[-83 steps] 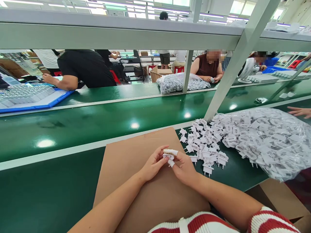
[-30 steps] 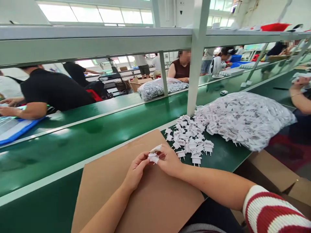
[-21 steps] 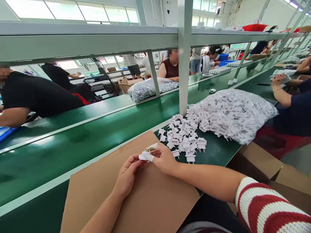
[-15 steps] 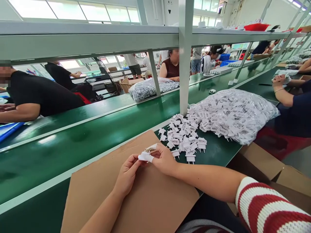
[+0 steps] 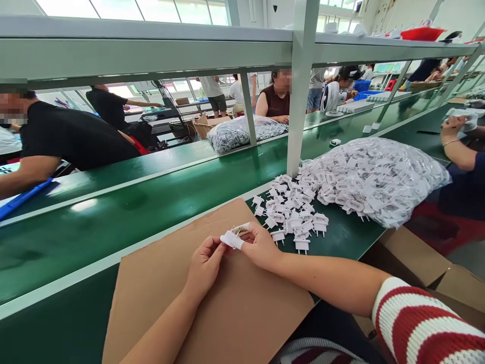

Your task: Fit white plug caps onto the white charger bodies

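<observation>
Left hand [image 5: 204,265] and right hand [image 5: 263,250], each pinching one largely hidden white plug piece [image 5: 225,237] above a cardboard sheet [image 5: 242,316]; the two-handed grip presumably steadies it; loose two-pin plug pieces [image 5: 294,223] lie right, probably for easy reach, beside a filled plastic bag [image 5: 394,177].

Plain brown cardboard sheet [image 5: 182,268], dark green tabletop [image 5: 348,236] and glossy brighter-green belt [image 5: 166,194]. White plug pieces [image 5: 291,215], some showing through a clear bag [image 5: 435,177]. White finger covers [image 5: 234,241] on the right hand [image 5: 264,250]; a knit sleeve [image 5: 420,316] striped red and white. Pale grey-green frame [image 5: 298,126], red tray [image 5: 422,34], a co-worker's black shirt [image 5: 71,134].
</observation>
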Tool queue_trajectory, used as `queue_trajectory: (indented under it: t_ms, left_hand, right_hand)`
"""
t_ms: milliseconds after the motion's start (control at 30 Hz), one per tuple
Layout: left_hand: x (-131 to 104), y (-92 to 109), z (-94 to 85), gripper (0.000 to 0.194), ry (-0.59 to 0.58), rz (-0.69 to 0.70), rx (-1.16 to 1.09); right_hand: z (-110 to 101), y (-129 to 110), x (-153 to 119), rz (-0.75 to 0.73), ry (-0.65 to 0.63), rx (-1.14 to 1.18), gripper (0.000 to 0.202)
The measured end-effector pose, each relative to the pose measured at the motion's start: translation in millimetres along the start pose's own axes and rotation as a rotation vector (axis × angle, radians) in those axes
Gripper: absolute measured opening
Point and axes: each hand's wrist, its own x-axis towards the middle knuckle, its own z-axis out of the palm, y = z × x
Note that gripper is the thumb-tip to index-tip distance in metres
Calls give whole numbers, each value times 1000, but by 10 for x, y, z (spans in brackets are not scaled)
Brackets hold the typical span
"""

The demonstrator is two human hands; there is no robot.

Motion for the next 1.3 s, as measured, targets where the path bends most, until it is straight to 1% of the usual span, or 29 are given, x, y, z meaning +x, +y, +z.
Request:
queue_trajectory:
  t_ms: [233, 367, 533, 767, 933, 1133, 1300]
  left_hand:
    - [11, 6, -20, 26, -11, -19, 89]
    - [13, -34, -34, 21, -21, -33, 76]
    - [17, -56, -36, 26, -43, -16, 18]
    - [19, -27, -24, 30, -36, -2, 49]
    - [15, -13, -24, 27, -34, 7, 88]
    - [13, 28, -13, 18, -19, -1, 106]
    - [3, 24, -18, 17, -30, -21, 54]
  right_hand:
    - [0, 22, 4, -4, 0, 8, 40]
    - [4, 21, -4, -28, -18, 23, 42]
    - [1, 0, -11, -36, -21, 23, 43]
    - [0, 3, -2, -14, -19, 19, 44]
    - [-6, -22, -9, -5, -8, 5, 43]
    - [1, -45, -36, 7, -21, 9, 44]
    - [12, -53, -54, 3, -12, -16, 43]
